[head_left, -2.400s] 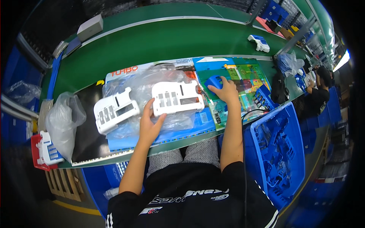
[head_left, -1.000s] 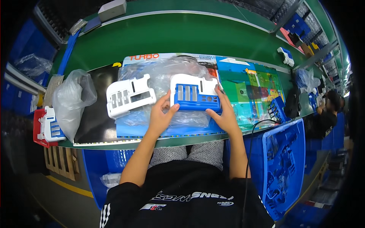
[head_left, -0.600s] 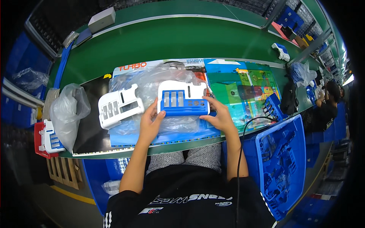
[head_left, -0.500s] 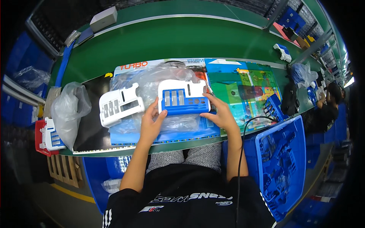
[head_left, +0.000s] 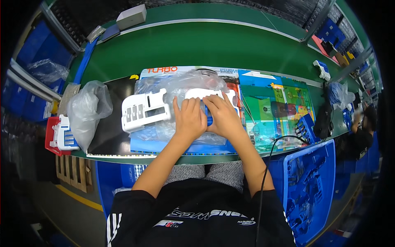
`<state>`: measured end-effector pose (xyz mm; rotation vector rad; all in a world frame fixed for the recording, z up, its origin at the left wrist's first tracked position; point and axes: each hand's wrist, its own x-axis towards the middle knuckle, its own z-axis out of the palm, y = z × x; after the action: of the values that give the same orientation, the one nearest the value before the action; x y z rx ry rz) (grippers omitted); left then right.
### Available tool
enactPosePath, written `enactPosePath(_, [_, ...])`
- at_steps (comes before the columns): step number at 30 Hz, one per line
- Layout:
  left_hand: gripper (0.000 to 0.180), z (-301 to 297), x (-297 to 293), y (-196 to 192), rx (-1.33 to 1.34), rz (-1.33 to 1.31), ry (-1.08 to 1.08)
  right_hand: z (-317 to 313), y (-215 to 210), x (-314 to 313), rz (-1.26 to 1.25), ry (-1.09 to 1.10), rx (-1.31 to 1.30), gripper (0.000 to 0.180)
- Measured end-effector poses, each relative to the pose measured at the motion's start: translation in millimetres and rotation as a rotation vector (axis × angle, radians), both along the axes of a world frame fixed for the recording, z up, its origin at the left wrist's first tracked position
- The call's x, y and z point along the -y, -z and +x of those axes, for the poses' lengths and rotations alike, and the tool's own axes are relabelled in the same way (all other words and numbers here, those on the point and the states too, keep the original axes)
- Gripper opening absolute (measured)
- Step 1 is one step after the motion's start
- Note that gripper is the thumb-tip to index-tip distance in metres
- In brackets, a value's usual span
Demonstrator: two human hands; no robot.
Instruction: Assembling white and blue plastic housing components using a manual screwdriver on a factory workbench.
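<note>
My left hand (head_left: 188, 118) and my right hand (head_left: 223, 115) lie side by side, palms down, pressing on a white plastic shell with a blue insert (head_left: 204, 95). Only the shell's top edge and a sliver of blue show between my hands. It rests on crumpled clear plastic film (head_left: 181, 84) over a flat blue printed carton (head_left: 164, 145). A second white plastic shell (head_left: 144, 110) lies just left of my left hand, untouched.
A green printed carton (head_left: 273, 111) lies to the right. A clear bag (head_left: 84, 111) and a red bin with white parts (head_left: 59, 133) sit at the left. Blue crate of blue parts (head_left: 306, 185) at lower right, with a black cable (head_left: 267, 164). Another person sits far right (head_left: 364, 131).
Earlier the blue insert faced up, held at its ends by both hands. Now both hands cover it, pressing flat on it, with a white edge showing above.
</note>
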<state>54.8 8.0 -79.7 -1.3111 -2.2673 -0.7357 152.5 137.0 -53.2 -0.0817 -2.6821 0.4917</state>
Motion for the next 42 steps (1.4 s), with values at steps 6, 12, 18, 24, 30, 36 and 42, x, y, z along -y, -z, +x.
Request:
enactPosePath(6, [0.048, 2.5, 5.8, -21.4, 0.05, 0.054, 0.024, 4.1, -0.2, 0.9, 0.057, 0.009, -0.033, 0.086])
enactPosePath(12, [0.068, -18.8, 1.1, -52.6, 0.521, -0.038, -0.007, 9.7, -38.9, 27.2, 0.192, 0.165, -0.059, 0.095])
enactPosePath(18, [0.031, -67.2, -4.2, -96.1, 0.448, -0.172, 0.649, 47.0, -80.2, 12.9, 0.029, 0.13, -0.059, 0.056])
enactPosePath(24, [0.033, -85.7, -18.5, -48.4, 0.559, -0.412, 0.878, 32.5, -10.1, -4.1, -0.097, 0.064, -0.078, 0.049])
enactPosePath(30, [0.044, -76.5, -3.2, -31.1, 0.49, -0.302, 0.827, 26.9, -15.7, -9.6, -0.114, 0.048, 0.024, 0.051])
enactPosePath(36, [0.042, -73.5, -7.6, -29.5, 0.474, -0.218, 0.817, 14.7, -1.3, -15.4, -0.41, -0.103, 0.069, 0.062])
enactPosePath(42, [0.036, -73.1, -6.6, -19.1, 0.321, -0.216, 0.792, 15.9, 11.4, -18.9, -0.279, -0.11, -0.003, 0.073])
